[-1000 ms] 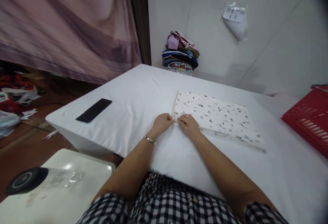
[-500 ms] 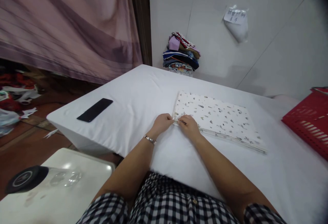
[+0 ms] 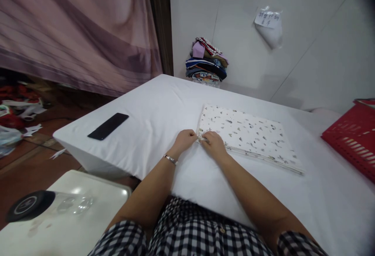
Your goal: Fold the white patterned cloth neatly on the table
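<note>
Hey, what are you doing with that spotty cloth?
A person's left hand and right hand are close together, their fingers pinching the near left corner of a folded white cloth with small dark prints. The cloth lies flat on a table covered in white fabric. A flat black rectangular object, perhaps a phone, lies on the left, and a red plastic basket with slots is on the right.

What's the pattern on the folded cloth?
The folded cloth is white with little scattered dark shapes; it shows best in the head view.
</note>
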